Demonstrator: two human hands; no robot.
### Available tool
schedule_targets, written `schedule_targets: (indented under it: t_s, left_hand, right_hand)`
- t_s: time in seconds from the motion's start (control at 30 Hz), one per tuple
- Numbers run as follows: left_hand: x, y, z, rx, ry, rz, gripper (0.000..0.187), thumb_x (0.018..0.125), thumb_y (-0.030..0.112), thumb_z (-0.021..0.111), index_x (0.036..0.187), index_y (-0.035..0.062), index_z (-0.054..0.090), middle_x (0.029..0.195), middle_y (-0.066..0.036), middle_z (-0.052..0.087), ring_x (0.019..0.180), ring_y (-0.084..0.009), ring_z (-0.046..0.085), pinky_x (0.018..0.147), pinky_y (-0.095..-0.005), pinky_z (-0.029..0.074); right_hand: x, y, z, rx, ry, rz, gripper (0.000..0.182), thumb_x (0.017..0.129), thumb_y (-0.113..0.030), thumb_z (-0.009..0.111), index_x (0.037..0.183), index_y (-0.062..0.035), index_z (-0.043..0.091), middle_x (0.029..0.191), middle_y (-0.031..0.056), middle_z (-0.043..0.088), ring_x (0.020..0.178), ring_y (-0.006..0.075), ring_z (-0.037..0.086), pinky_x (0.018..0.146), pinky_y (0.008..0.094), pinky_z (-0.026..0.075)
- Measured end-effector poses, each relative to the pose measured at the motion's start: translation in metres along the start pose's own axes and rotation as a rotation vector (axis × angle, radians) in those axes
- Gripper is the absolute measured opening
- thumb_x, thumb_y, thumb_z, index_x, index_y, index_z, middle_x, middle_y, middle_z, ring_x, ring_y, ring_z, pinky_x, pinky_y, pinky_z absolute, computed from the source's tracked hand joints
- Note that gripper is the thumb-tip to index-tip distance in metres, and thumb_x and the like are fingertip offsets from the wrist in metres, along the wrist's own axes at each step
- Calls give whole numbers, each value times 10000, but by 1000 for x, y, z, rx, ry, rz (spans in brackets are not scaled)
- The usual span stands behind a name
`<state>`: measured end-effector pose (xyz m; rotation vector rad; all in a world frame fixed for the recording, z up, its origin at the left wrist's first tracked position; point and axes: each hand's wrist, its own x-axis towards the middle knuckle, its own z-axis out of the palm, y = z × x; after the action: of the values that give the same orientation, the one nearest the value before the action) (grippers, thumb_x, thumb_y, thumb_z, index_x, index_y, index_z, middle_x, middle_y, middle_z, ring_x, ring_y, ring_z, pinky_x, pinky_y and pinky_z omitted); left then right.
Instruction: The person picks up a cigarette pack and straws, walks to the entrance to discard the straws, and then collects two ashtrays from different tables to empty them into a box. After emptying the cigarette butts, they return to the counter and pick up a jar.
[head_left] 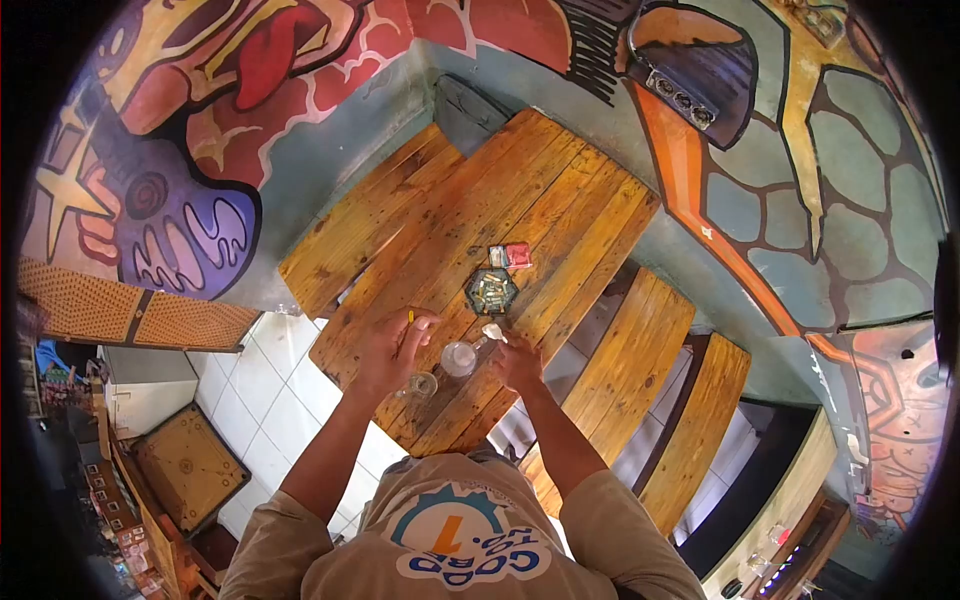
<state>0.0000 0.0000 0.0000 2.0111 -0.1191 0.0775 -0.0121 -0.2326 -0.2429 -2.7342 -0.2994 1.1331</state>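
Over the near part of the wooden table (pixel 440 265), my left hand (pixel 390 350) has its fingers closed on a cigarette (pixel 411 316), of which only a short yellow-orange end shows. My right hand (pixel 518 362) grips a small white, crumpled piece of paper (pixel 493 331) between thumb and fingers. Between the hands stands a clear drinking glass (pixel 459 359). A smaller round glass dish (pixel 422 385) sits just below my left hand. Beyond both hands is a dark hexagonal ashtray (pixel 470 294) full of cigarette butts. Next to it lies a red-and-white packet (pixel 515 255).
Wooden benches flank the table on the left (pixel 370 215) and right (pixel 625 350). Painted walls (pixel 345 150) meet behind it. A square wooden board (pixel 190 466) lies at lower left on the white tiled floor (pixel 275 385).
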Motion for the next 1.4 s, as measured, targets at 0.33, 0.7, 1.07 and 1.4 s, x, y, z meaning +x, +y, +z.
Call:
schedule_targets:
  t_s: [0.33, 0.7, 1.07, 1.4]
  left_hand:
    - [15, 18, 19, 142, -3, -275, 470, 865, 423, 783, 1128, 49, 678, 643, -1, 553, 560, -74, 469, 517, -286, 380]
    - [0, -3, -7, -193, 156, -486, 314, 923, 288, 756, 1023, 12, 644, 812, -17, 660, 685, -73, 585, 581, -256, 466]
    - [-62, -9, -62, -54, 276, -486, 152, 955, 159, 700, 903, 36, 626, 760, 39, 605, 650, -35, 470, 577, -227, 381]
    - [-66, -19, -64, -150, 151, -371, 111, 968, 98, 658, 899, 56, 583, 768, 27, 597, 723, -44, 515, 641, -241, 419]
  right_hand:
    - [-101, -59, -127, 1363, 297, -636, 395, 957, -189, 676, 1308, -14, 626, 1316, 161, 619, 1130, 268, 631, 1009, 349, 459]
    - [7, -15, -183, 897, 496, -636, 145, 935, -175, 666, 1026, -75, 719, 1105, 96, 734, 1091, 235, 679, 937, 357, 520]
    - [125, 56, -156, -66, 373, -97, 637, 884, -197, 668, 1470, -263, 428, 1511, 4, 481, 1392, 276, 436, 1131, 525, 318]
    - [46, 128, -99, 1045, 1050, 44, 563, 783, -262, 841, 1265, -75, 617, 1088, 112, 695, 1007, 244, 670, 891, 359, 530]
